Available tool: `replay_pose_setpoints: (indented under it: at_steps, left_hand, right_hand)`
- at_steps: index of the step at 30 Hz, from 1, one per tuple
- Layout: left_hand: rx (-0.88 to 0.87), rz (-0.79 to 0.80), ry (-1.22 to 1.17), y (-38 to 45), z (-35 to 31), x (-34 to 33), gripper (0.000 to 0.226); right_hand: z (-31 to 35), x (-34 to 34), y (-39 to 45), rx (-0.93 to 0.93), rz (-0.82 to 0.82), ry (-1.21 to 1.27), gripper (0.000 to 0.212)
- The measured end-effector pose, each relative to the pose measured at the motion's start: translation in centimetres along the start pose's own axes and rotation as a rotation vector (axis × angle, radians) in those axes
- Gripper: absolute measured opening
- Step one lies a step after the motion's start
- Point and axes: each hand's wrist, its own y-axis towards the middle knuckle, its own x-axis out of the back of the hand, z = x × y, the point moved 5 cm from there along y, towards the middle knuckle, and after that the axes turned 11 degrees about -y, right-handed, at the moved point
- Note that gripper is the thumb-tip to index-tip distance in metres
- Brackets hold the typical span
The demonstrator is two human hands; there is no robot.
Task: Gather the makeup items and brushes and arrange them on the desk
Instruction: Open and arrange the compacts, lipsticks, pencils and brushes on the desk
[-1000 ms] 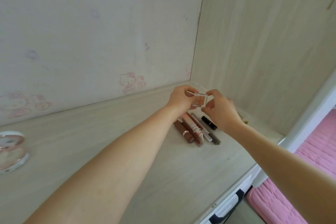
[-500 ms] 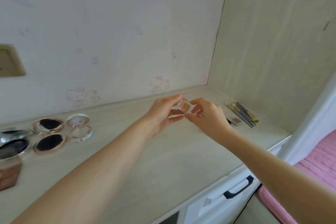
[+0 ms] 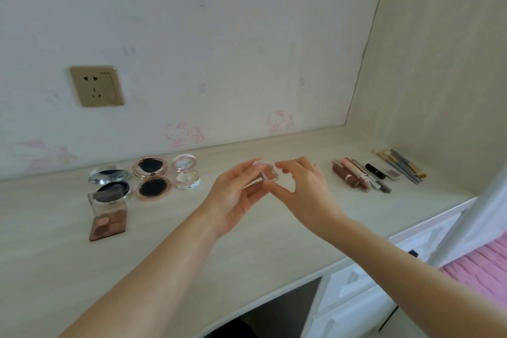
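Above the middle of the pale wood-grain worktop (image 3: 274, 241), the left hand (image 3: 233, 195) pinches a small clear square case (image 3: 270, 173) between thumb and fingertips. The right hand (image 3: 307, 189) hovers just beside the case with its grip spread, fingers loosely curved; whether they touch it cannot be told. Left of the hands lie open round compacts (image 3: 152, 177), glossy and rimmed, and a square brown eyeshadow palette (image 3: 108, 223) with a clear lid. To the right lie slim lipstick tubes (image 3: 356, 175) side by side, then thin brushes (image 3: 400, 164) near the far right corner.
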Motion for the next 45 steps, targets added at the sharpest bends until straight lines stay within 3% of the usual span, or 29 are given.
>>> replay_pose_setpoints:
  at_steps: [3, 7, 22, 25, 30, 38, 45]
  left_hand:
    - [-0.005, -0.016, 0.01, -2.0, -0.4, 1.6, 0.036]
    - [0.012, -0.018, 0.054, -4.3, -1.0, 3.2, 0.031]
    - [0.093, -0.095, 0.024, -9.5, -2.8, 8.6, 0.044]
    - [0.087, -0.133, 0.009, -10.1, -3.1, 9.6, 0.041]
    - [0.095, -0.145, 0.032, -11.1, -3.6, 10.6, 0.037]
    - [0.087, -0.141, 0.054, -11.7, -4.3, 11.0, 0.034]
    - [-0.238, -0.481, 0.534, -13.1, -6.6, 12.9, 0.02]
  right_hand:
    - [3.1, -0.5, -0.9, 0.164, 0.028, -0.061, 0.059]
    - [6.1, -1.2, -1.8, 0.333, 0.028, -0.09, 0.05]
    - [10.8, -4.1, -1.5, 0.462, 0.256, 0.068, 0.043]
    - [10.8, -4.6, -1.1, 0.429, 0.339, 0.138, 0.042]
    - [10.6, -5.4, -0.7, 0.366, 0.524, 0.23, 0.024]
    - [10.7, -7.4, 0.1, 0.23, 0.476, 0.408, 0.018]
    - [11.1, -9.8, 1.2, 0.203, 0.49, 0.321, 0.016]
